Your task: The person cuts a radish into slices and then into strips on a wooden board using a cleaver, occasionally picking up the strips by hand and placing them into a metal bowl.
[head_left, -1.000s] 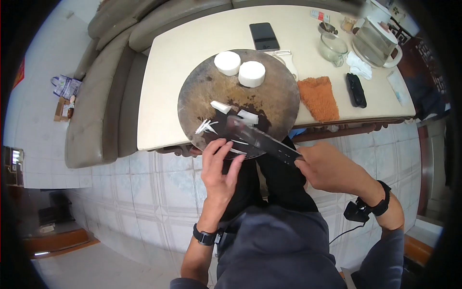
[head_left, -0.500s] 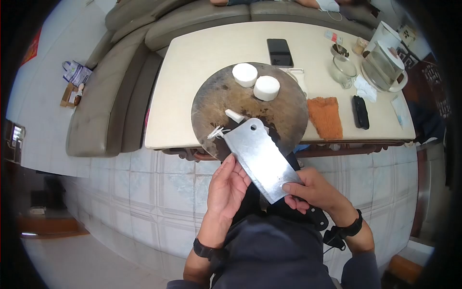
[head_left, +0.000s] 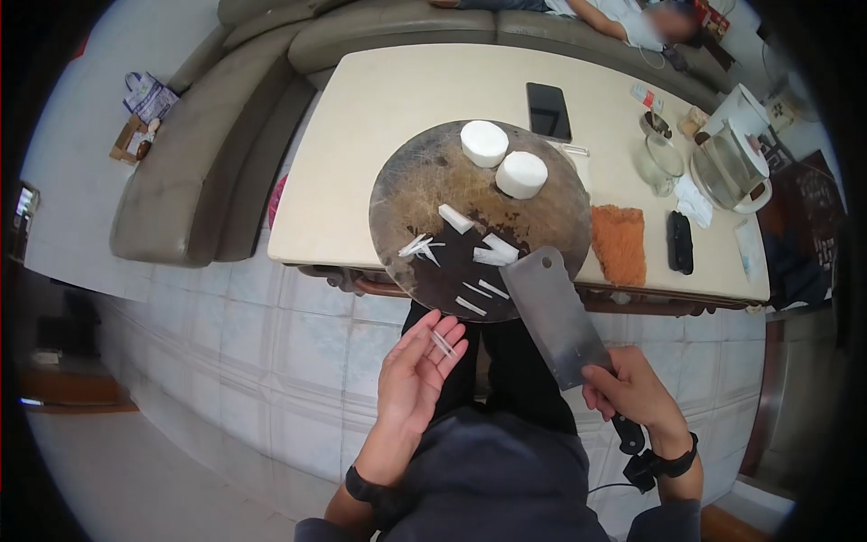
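My right hand grips a cleaver by its black handle, the blade angled up and left to the board's right front edge. My left hand is palm up just in front of the board, with thin white radish strips across its fingers. On the round wooden chopping board lie a small pile of cut strips, a radish wedge, some slices and loose strips. Two thick round radish pieces stand toward the back.
The cream table bears a phone, an orange cloth, a black case, a glass jug and a kettle. A grey sofa runs along the left and back; a person lies on it.
The cleaver has swung right, away from my left hand, uncovering slices and strips on the board. Thin strips now show on my left fingers. The view has shifted slightly.
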Tool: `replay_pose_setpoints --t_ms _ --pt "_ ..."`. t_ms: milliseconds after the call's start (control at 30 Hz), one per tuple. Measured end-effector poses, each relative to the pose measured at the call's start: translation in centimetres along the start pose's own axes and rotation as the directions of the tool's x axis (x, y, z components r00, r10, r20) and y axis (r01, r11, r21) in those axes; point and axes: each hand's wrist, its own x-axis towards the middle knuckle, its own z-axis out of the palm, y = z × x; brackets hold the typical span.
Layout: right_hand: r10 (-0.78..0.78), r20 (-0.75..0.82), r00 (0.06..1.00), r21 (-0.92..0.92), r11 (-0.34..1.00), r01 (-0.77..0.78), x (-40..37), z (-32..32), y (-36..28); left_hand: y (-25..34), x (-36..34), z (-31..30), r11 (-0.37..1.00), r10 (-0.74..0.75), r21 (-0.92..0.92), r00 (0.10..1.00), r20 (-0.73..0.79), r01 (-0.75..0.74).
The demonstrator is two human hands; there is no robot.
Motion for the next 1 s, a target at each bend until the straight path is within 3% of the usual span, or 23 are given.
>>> replay_pose_setpoints --t_ms 333,533,633,867,933,1000 --pt "0.067 0.077 0.995 -0.019 0.998 -0.066 1.0 0.4 -1.3 -1.7 2.3 -1.9 0.986 -0.031 -0.161 0.999 0.021 0.034" --pt "0.051 0.237 0.97 -0.121 0.992 -0.022 1.4 2.2 -1.1 -1.9 2.5 -2.3 0.976 -0.041 -0.208 0.996 0.074 0.055" --pt "0.036 0.223 0.974 -0.216 0.976 0.013 1.3 3.1 -1.0 -1.9 2.4 -2.0 0.979 -0.021 -0.201 0.994 0.103 0.042" --pt "0.011 0.139 0.99 -0.238 0.971 0.023 1.2 3.3 -2.4 -2.1 2.4 -2.3 0.988 0.026 -0.154 0.999 0.037 -0.02" --pt "0.01 0.141 0.99 -0.039 0.999 -0.004 1.7 3.5 -2.9 -1.1 2.3 -2.1 0.989 0.043 -0.143 0.999 0.007 -0.042" --pt "-0.02 0.137 0.99 0.019 1.0 0.018 2.6 3.6 -2.5 0.6 2.4 -2.0 0.987 0.161 0.014 0.987 -0.001 -0.161"
